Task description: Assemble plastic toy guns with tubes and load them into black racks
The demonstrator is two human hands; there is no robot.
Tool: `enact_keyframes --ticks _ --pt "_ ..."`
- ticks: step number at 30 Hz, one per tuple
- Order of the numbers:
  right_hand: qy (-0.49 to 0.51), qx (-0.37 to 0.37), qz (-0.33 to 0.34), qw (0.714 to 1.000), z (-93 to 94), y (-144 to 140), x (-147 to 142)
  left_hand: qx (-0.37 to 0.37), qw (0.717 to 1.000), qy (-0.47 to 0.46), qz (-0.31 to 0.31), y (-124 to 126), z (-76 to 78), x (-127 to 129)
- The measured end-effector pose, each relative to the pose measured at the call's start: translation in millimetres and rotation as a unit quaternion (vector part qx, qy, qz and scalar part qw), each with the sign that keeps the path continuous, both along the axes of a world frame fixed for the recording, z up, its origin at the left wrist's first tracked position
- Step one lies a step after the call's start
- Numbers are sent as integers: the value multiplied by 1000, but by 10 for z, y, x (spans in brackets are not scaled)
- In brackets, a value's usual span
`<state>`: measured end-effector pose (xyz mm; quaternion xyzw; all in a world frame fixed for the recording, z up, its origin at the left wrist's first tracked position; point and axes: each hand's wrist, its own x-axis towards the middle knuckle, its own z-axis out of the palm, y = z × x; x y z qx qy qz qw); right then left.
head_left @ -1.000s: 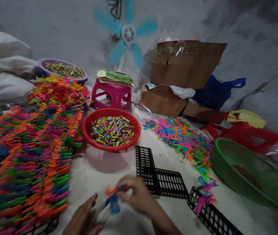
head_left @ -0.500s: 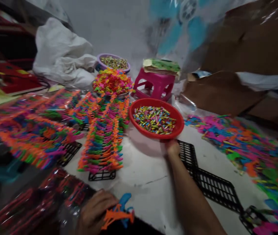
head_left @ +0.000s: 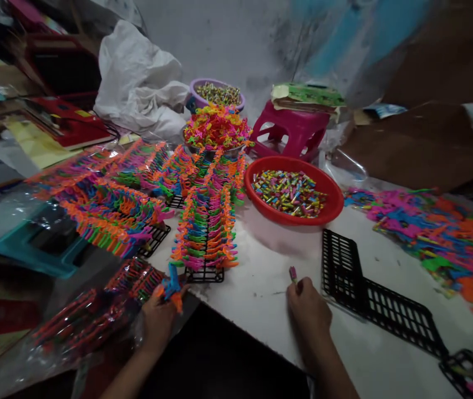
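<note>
My left hand (head_left: pixel 159 312), at the table's near edge, is closed on blue and orange plastic toy pieces (head_left: pixel 171 287); their exact kind is unclear. A small pink stick (head_left: pixel 293 274), which looks like a wrapped candy, stands up from the pinched fingers of my right hand (head_left: pixel 310 309), low over the white table (head_left: pixel 261 327). Beyond that hand is a red basin (head_left: pixel 331 208) full of similar small multicoloured sticks. Ahead of my left hand, rows of bright plastic pieces (head_left: pixel 207 221) stand on a black rack (head_left: pixel 207 275).
Empty-slotted black racks (head_left: pixel 402 313) lie right of my right hand, beside a loose heap of coloured plastic pieces (head_left: pixel 440 238). At the back are a pink stool (head_left: pixel 290 127), a purple basin (head_left: pixel 242 102) and a white sack (head_left: pixel 136 83). Plastic-wrapped bundles (head_left: pixel 95 316) lie lower left.
My right hand has come back from the red basin's near rim and now shows a pink stick. My left hand has risen with the toy pieces. The view has swung left.
</note>
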<state>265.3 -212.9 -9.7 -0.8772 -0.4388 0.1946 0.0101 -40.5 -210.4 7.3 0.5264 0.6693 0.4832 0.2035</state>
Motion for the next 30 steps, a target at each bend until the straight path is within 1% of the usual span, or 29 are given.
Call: enact_keyframes --ticks 2,4,7,9,12,16,21,24,26,30 --pt "-9 22 -1 1000 -19 -35 -36 -7 1000 11 8 47 -110 -8" --pt "-19 40 3 999 -35 -42 -38 -4 1000 2 5 84 -159 6" --pt "-28 51 9 998 -63 -43 -27 14 1000 3 12 117 -157 62" --pt "-29 56 11 998 -90 -46 -23 26 999 30 30 131 -161 92" --pt "-38 74 10 997 -136 -51 -22 41 996 69 43 145 -215 90" --pt "-33 91 9 995 -182 -59 -20 50 993 107 30 152 -277 55" --pt "-47 124 19 991 -194 -83 -18 69 988 134 18 144 -252 61" --pt "-44 116 24 992 -173 -86 -13 77 985 154 31 154 -254 61" --pt "-41 104 24 993 -157 -71 -8 96 979 177 36 175 -273 61" --pt "-17 85 14 996 -154 -28 -5 141 966 215 9 233 -305 60"
